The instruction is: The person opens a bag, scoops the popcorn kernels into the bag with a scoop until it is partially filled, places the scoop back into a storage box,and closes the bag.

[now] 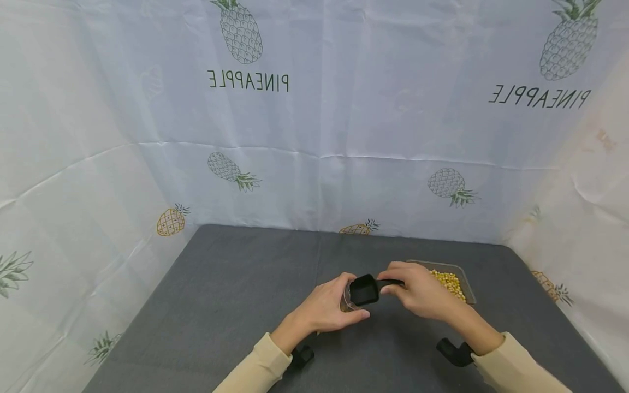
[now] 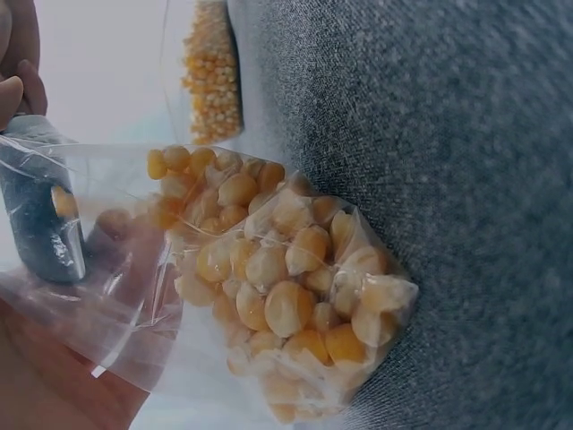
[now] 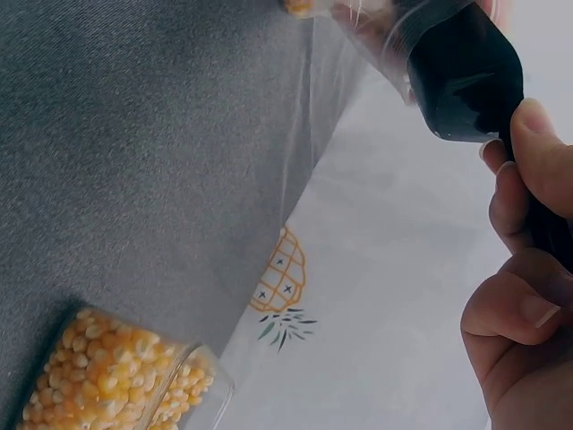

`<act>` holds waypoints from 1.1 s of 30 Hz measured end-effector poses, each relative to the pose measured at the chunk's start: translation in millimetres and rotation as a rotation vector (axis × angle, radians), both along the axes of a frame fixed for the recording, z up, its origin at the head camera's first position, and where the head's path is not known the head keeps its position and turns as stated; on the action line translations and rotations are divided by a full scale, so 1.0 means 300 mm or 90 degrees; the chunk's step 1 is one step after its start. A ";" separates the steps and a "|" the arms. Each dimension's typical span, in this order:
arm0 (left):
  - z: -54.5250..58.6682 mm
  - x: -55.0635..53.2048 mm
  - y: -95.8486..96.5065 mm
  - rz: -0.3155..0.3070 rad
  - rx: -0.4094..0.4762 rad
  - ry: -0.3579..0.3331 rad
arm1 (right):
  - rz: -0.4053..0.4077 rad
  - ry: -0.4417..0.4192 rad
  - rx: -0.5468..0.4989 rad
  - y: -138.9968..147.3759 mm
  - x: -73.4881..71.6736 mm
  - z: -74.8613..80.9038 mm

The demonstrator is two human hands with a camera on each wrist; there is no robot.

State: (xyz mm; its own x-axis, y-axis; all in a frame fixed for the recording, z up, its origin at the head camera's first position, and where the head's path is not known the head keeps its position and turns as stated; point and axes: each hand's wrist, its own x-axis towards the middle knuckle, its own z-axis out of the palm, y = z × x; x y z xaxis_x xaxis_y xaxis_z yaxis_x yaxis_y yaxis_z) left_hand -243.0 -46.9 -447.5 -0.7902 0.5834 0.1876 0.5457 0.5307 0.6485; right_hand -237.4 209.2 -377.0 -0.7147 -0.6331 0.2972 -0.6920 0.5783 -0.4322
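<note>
Two hands are held over a dark grey surface point(image 1: 221, 305); by the left hand point(image 1: 326, 307) a clear plastic bag point(image 2: 112, 175) is held near its mouth, the grip curled around it; yellow corn kernels point(image 2: 286, 300) are gathered in the bag's lower part, though whether the surface is touched by the bag cannot be told; by the right hand point(image 1: 417, 288) a black scoop point(image 1: 365, 290) is pinched at its handle, the grip narrow; the scoop's bowl is held at the bag's mouth and is seen through the film in the left wrist view; more kernels are held in a clear container point(image 1: 469, 286), set on the surface beyond the right hand and partly hidden by it; the surface is bordered by white cloth point(image 1: 368, 114) printed with pineapples; both arms are covered by cream sleeves point(image 1: 260, 367).
</note>
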 end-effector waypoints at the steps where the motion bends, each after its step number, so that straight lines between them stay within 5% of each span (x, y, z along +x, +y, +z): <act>1: 0.000 -0.001 0.000 0.000 0.003 0.001 | 0.003 0.002 0.002 -0.004 0.000 0.000; 14: 0.000 -0.004 0.001 0.004 -0.001 0.017 | -0.012 0.023 -0.051 0.025 0.014 -0.007; 33: 0.004 -0.008 -0.021 -0.003 0.059 0.083 | -0.143 0.015 -0.079 0.218 0.055 0.001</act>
State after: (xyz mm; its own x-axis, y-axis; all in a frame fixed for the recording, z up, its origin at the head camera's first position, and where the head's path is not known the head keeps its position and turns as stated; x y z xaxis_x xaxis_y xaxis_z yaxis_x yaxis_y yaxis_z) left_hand -245.3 -53.1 -446.2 -0.7534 0.5620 0.3416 0.6303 0.4689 0.6187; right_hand -220.8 274.4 -376.5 -0.8255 -0.4172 0.3802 -0.5626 0.6624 -0.4946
